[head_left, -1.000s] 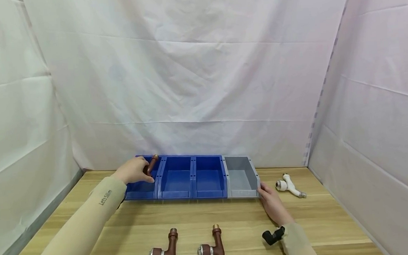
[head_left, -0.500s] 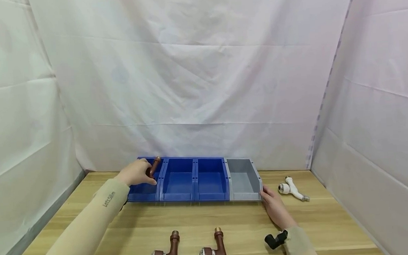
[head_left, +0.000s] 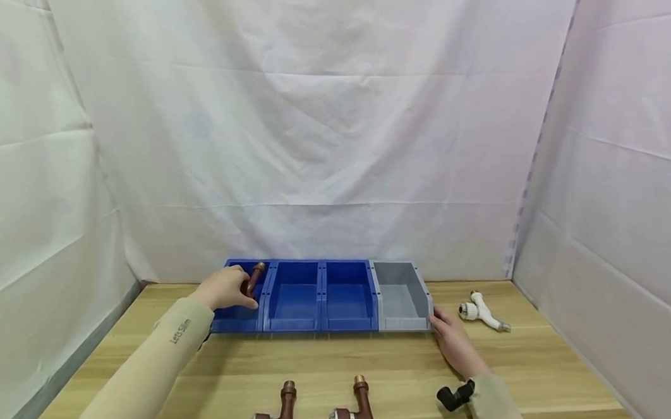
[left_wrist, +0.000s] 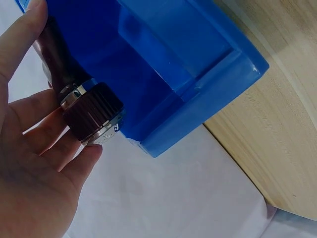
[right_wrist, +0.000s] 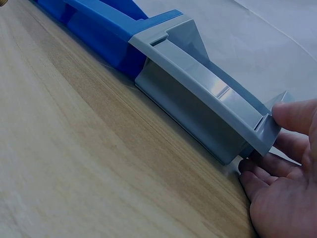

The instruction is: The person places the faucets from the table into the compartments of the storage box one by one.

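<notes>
My left hand (head_left: 224, 287) grips a brown faucet (head_left: 253, 280) over the leftmost blue bin (head_left: 235, 320). In the left wrist view the faucet's ribbed knob (left_wrist: 94, 111) with its silver end lies against the fingers, and the thumb presses the pipe part from the other side. At the other end of the row, my right hand (head_left: 452, 339) holds the front right corner of the grey bin (head_left: 405, 323). The right wrist view has its thumb on the rim and the other fingers (right_wrist: 272, 166) curled under that corner.
Two more blue bins, a left one (head_left: 292, 322) and a right one (head_left: 349, 321), stand between. A white faucet (head_left: 482, 311) lies right of the grey bin. Two brown faucets, one (head_left: 283, 415) left and one (head_left: 362, 410) right, lie at the front edge. White cloth (head_left: 320, 140) hangs behind.
The brown faucet in my left hand has sunk slightly toward the leftmost bin. My right hand stays at the grey bin's corner. The view has shifted a little.
</notes>
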Available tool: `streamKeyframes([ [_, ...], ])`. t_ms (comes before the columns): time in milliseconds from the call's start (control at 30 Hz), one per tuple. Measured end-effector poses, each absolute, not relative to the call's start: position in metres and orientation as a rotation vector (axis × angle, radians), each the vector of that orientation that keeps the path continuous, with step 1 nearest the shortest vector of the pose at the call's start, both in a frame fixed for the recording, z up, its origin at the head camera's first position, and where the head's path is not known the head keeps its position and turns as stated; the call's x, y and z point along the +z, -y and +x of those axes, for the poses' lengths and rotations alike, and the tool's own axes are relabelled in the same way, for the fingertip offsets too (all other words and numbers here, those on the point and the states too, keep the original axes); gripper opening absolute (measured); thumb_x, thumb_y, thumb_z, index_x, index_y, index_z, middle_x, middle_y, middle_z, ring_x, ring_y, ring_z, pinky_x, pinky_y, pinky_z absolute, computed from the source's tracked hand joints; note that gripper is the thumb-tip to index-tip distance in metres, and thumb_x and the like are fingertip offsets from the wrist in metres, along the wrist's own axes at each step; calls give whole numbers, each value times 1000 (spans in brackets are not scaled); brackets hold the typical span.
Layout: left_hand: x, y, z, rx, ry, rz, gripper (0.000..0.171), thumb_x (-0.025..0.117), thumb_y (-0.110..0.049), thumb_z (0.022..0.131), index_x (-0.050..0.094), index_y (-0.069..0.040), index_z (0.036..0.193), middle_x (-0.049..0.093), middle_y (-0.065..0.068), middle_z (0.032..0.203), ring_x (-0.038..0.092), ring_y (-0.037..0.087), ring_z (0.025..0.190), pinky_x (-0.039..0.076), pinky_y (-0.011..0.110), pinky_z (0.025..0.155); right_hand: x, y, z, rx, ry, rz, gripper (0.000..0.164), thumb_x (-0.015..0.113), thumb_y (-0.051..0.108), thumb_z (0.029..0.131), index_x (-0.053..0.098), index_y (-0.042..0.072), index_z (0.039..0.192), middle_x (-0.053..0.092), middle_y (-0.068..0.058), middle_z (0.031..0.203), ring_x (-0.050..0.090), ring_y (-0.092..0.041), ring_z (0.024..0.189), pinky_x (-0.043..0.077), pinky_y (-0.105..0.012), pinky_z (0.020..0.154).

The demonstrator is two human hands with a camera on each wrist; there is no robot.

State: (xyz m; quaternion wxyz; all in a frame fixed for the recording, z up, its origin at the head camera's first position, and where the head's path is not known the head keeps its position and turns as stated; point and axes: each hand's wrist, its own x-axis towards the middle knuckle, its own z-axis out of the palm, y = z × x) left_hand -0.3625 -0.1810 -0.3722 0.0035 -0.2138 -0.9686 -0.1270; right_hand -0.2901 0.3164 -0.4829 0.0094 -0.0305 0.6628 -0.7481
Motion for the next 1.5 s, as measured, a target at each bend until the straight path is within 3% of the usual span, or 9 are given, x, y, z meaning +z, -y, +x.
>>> streamKeyframes([
  [1400, -382, 182, -364, -415, 3023, -696, 34, 86, -36, 72, 61, -13, 74, 57, 7, 90, 49, 19, 71, 43, 35, 63, -483, -316, -289, -2338, -2104, -82, 57, 38, 9, 105, 10, -11, 150, 7, -25, 158, 6, -29, 145, 10, -40, 116],
  [1500, -383, 182, -365, -421, 3025, -688, 34, 86, -36, 72, 61, -13, 74, 57, 7, 91, 49, 19, 72, 44, 35, 64, -483, -316, -289, -2352, -2103, -97, 57, 39, 9, 104, 11, -11, 150, 8, -26, 158, 7, -30, 145, 13, -36, 116],
])
